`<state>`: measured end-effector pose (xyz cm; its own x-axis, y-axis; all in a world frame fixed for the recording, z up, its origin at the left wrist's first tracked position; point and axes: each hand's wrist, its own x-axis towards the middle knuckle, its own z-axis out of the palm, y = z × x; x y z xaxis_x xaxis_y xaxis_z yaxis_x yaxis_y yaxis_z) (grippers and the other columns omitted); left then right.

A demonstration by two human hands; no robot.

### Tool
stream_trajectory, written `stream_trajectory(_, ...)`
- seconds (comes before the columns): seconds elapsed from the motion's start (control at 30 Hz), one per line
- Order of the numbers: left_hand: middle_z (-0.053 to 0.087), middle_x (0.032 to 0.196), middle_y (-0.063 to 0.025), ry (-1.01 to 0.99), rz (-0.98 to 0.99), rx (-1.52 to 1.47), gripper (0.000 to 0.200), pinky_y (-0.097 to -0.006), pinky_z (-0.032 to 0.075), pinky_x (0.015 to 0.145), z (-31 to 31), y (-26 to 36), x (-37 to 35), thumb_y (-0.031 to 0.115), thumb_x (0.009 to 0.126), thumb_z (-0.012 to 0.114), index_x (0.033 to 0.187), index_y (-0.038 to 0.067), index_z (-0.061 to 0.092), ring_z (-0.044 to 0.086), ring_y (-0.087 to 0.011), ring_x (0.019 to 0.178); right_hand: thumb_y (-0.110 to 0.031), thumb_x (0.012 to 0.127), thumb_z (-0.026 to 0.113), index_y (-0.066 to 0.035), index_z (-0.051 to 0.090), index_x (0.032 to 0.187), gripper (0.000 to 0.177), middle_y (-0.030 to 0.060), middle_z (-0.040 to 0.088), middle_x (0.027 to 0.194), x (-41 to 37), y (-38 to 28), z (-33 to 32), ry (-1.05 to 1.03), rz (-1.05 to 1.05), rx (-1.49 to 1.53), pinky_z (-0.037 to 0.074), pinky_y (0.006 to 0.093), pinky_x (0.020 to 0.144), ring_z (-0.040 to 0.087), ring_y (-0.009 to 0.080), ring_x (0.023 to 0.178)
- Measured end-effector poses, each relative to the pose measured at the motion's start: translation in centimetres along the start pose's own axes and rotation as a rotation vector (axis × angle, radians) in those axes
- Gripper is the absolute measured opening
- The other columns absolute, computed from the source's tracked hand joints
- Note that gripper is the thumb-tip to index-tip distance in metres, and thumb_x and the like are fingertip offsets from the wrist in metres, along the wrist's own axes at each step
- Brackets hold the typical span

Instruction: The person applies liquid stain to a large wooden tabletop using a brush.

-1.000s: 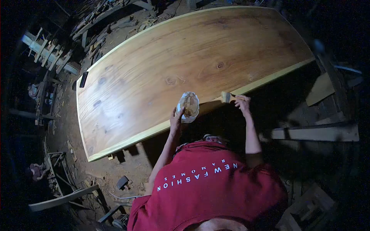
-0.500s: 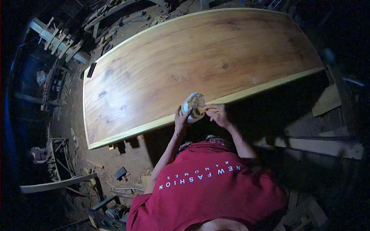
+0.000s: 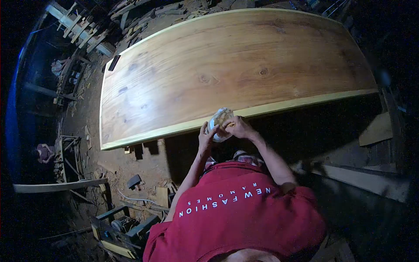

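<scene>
My left hand (image 3: 207, 139) is closed around the side of a whitish, stained tub (image 3: 215, 122), tilted so its mouth faces my right. My right hand (image 3: 239, 128) is at the tub's mouth, fingers closed on a small yellow-handled tool (image 3: 230, 125). Most of that tool is hidden by the fingers and the tub, so its working end cannot be made out. Just beyond both hands lies a large wooden slab (image 3: 174, 83), its brown face edged with pale strips.
A small black block (image 3: 114, 63) rests on the slab's left corner. Bare boards (image 3: 362, 179) lie at the right. On the littered floor at the left are a black object (image 3: 134, 181), a frame with a motor (image 3: 124, 223) and a long plank (image 3: 60, 186).
My right hand has moved closer over the tub's mouth, and less of the yellow handle shows. The view has turned slightly, shifting the slab. The left hand keeps its hold.
</scene>
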<state>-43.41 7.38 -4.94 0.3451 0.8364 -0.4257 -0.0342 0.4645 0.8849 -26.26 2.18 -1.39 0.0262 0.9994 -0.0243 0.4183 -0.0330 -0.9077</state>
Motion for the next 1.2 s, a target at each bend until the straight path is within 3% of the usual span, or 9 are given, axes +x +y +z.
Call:
stream_trajectory(0.17, 0.050, 0.109, -0.0161, -0.062, 0.012, -0.013, 0.084, -0.0272, 0.048, 0.064, 1.1, 1.2, 0.1, 0.035, 0.067, 0.072, 0.129, 0.001, 0.027, 0.055, -0.0194, 0.088, -0.012, 0.068, 0.053, -0.004, 0.061, 0.083, 0.019, 0.0169, 0.061, 0.076, -0.4, -1.1, 1.3, 0.180, -0.125, 0.082, 0.046, 0.0343, 0.068, 0.060, 0.0280, 0.074)
stream_trajectory(0.47, 0.045, 0.115, -0.0170, 0.010, -0.020, -0.030, 0.086, -0.0341, 0.049, 0.067, -1.1, 1.7, 0.2, 0.033, 0.067, 0.072, 0.131, 0.003, 0.024, 0.052, -0.0245, 0.096, -0.010, 0.072, 0.056, -0.002, 0.064, 0.084, 0.017, -0.0004, 0.062, 0.072, -1.9, -2.2, -3.3, 0.280, 0.159, 0.447, 0.044, 0.0273, 0.049, 0.054, 0.0097, 0.057)
stream_trajectory(0.57, 0.043, 0.117, -0.0162, 0.064, -0.039, -0.071, 0.085, -0.0378, 0.048, 0.070, -2.8, 2.3, 0.0, 0.032, 0.067, 0.072, 0.131, 0.004, 0.024, 0.049, -0.0258, 0.101, -0.013, 0.076, 0.053, 0.000, 0.062, 0.081, 0.016, 0.0072, 0.063, 0.070, -0.1, 2.3, -2.6, 0.651, 0.104, 0.275, 0.042, 0.0348, 0.043, 0.055, 0.0190, 0.048)
stream_trajectory(0.63, 0.042, 0.119, -0.0154, 0.037, -0.072, -0.120, 0.085, -0.0385, 0.049, 0.069, -3.9, 2.8, 0.2, 0.030, 0.067, 0.073, 0.131, 0.005, 0.024, 0.049, -0.0258, 0.102, -0.015, 0.080, 0.047, 0.000, 0.059, 0.075, 0.019, 0.0175, 0.060, 0.070, 1.4, 5.4, -1.7, 0.798, -0.142, -0.600, 0.043, 0.0404, 0.044, 0.055, 0.0330, 0.050)
stream_trajectory(0.77, 0.043, 0.119, -0.0131, 0.039, -0.011, -0.105, 0.079, -0.0378, 0.048, 0.070, -4.8, 4.5, 0.1, 0.030, 0.069, 0.072, 0.129, 0.006, 0.027, 0.050, -0.0253, 0.101, -0.008, 0.072, 0.048, -0.001, 0.051, 0.068, 0.008, 0.0198, 0.051, 0.065, 2.6, 7.5, 3.6, 0.687, -0.171, -0.677, 0.039, 0.0454, 0.054, 0.051, 0.0373, 0.064)
stream_trajectory(0.83, 0.044, 0.118, -0.0123, 0.059, 0.013, -0.139, 0.077, -0.0373, 0.048, 0.070, -5.6, 4.4, 0.4, 0.030, 0.069, 0.071, 0.129, 0.007, 0.028, 0.050, -0.0244, 0.100, -0.005, 0.069, 0.048, -0.002, 0.048, 0.065, 0.005, 0.0192, 0.051, 0.066, 3.7, 6.6, 7.1, 0.840, -0.374, -0.468, 0.039, 0.0457, 0.056, 0.050, 0.0369, 0.065)
stream_trajectory(0.97, 0.041, 0.121, -0.0129, 0.053, -0.034, -0.144, 0.079, -0.0404, 0.047, 0.071, -7.2, 4.0, 1.2, 0.034, 0.069, 0.071, 0.129, 0.009, 0.028, 0.050, -0.0259, 0.102, -0.007, 0.068, 0.053, -0.002, 0.061, 0.075, 0.012, 0.0182, 0.059, 0.072, 4.3, 6.5, 9.1, 0.542, -0.125, -0.181, 0.045, 0.0375, 0.063, 0.057, 0.0317, 0.069)
stream_trajectory(1.03, 0.041, 0.121, -0.0133, 0.060, -0.041, -0.138, 0.079, -0.0407, 0.047, 0.070, -7.5, 4.4, 1.2, 0.035, 0.068, 0.071, 0.130, 0.009, 0.028, 0.049, -0.0262, 0.102, -0.012, 0.070, 0.059, -0.002, 0.064, 0.084, 0.017, 0.0099, 0.063, 0.073, 2.9, 4.0, 5.3, 0.354, 0.302, 0.255, 0.047, 0.0284, 0.049, 0.058, 0.0158, 0.056)
stream_trajectory(1.2, 0.040, 0.121, -0.0145, 0.086, -0.074, -0.121, 0.080, -0.0404, 0.047, 0.070, -8.8, 3.8, 2.0, 0.035, 0.068, 0.071, 0.130, 0.010, 0.027, 0.048, -0.0270, 0.103, -0.008, 0.072, 0.056, -0.005, 0.063, 0.084, 0.015, 0.0048, 0.057, 0.061, 0.0, 7.9, -1.5, 0.707, 0.337, 0.455, 0.039, 0.0218, 0.038, 0.052, 0.0101, 0.044)
